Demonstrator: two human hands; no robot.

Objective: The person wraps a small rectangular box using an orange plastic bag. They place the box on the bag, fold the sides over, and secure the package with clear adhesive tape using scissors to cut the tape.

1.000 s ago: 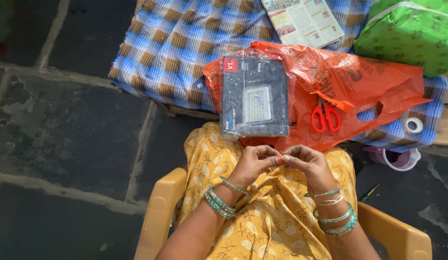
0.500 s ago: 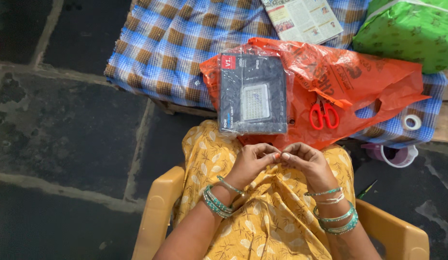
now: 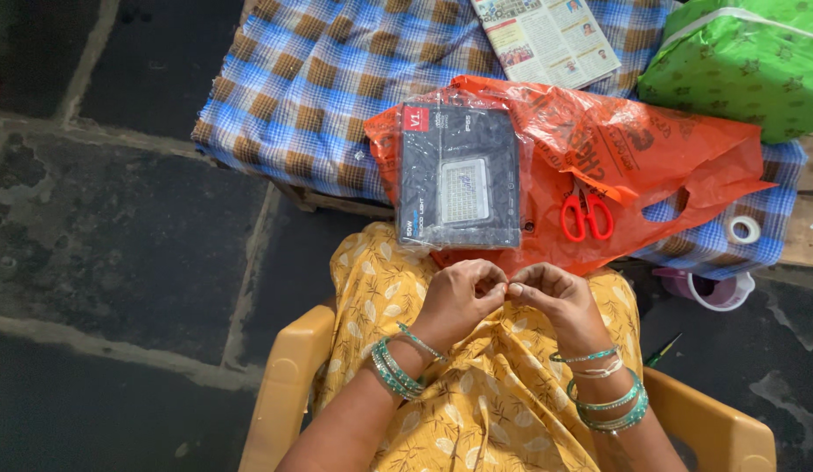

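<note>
Checked cloth (image 3: 310,87) — dark box (image 3: 459,179) beyond fingers (image 3: 494,281)

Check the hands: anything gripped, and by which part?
Cannot be told. The left hand and right hand meet fingertip to fingertip over the yellow lap, pinched as if on something tiny, but no object shows between them.

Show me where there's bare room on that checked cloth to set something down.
The widest bare patch of checked cloth lies left of the dark box and below-left of the newspaper. A small strip shows beside the tape roll. The right half is crowded: orange bag, red scissors, green parcel. Both hands meet over the lap, fingertips pinched together.
</note>
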